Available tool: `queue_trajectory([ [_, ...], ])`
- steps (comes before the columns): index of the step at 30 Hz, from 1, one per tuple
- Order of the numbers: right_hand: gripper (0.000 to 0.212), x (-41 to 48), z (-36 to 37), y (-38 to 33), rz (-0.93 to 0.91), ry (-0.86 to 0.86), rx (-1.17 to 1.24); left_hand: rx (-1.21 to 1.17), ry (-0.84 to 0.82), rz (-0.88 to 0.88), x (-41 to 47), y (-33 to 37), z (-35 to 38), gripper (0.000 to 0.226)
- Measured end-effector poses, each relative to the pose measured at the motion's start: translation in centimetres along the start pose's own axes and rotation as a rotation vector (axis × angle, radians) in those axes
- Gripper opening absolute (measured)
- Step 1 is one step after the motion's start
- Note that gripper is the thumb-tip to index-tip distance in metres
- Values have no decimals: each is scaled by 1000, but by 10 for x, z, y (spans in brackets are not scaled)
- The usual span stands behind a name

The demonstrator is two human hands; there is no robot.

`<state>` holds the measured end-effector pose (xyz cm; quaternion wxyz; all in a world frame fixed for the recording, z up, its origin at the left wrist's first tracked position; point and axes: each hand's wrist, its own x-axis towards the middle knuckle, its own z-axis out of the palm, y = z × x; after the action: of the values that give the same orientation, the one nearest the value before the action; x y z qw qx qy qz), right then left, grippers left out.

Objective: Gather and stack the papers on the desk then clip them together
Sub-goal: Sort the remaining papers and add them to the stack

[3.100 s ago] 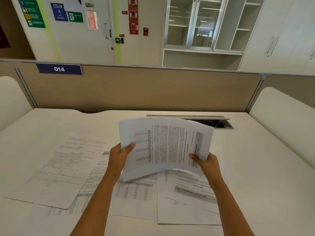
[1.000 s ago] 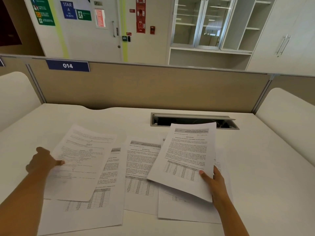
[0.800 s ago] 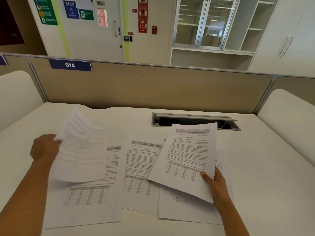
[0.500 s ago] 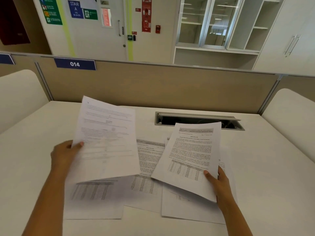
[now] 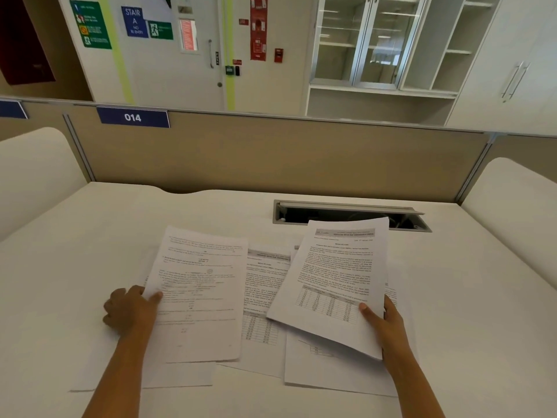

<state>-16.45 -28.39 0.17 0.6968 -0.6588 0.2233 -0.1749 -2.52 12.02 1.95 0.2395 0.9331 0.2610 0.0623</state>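
Note:
My left hand [image 5: 131,309] pinches the left edge of a printed sheet [image 5: 202,285] that lies low over the papers on the white desk [image 5: 90,236]. A small stack of printed pages [image 5: 334,282] is gripped at its lower right corner by my right hand [image 5: 381,319] and tilts up above the desk. Between them a sheet with a table [image 5: 262,297] lies flat. Another sheet [image 5: 331,369] lies under the right stack, and one more [image 5: 180,375] pokes out below the left sheet. No clip is visible.
A metal cable slot [image 5: 346,214] is open in the desk behind the papers. A beige partition [image 5: 271,158] with a "014" label closes the far edge. White rounded side panels [image 5: 33,173] stand at the desk's left and right.
My left hand took a sheet from the left of the desk, lifted it, and has brought it down toward the middle over the other papers. My right hand has kept its stack nearly still.

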Motion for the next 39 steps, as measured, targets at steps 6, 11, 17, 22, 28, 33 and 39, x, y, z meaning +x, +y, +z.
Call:
queue_trajectory([
  [6,48,2,-1,3,-3,-7,-18,-143,-236,-5,16,6,-19,52],
  [11,43,2,0,1,4,-28,-47,-504,-213,69,9,8,-40,42],
  [17,39,0,-1,-2,29,-93,-121,-591,-92,245,11,47,-92,40],
  [22,31,-1,0,-4,40,-152,-199,-1070,-335,302,-7,98,-119,22],
  [28,34,-5,3,-14,87,-258,-213,-1133,-629,284,-48,159,-53,20],
  [33,84,-6,0,-20,63,-296,-153,-945,-754,273,-77,169,23,28],
  [39,44,2,3,-23,253,-155,-60,-657,-711,318,-102,153,66,59],
])
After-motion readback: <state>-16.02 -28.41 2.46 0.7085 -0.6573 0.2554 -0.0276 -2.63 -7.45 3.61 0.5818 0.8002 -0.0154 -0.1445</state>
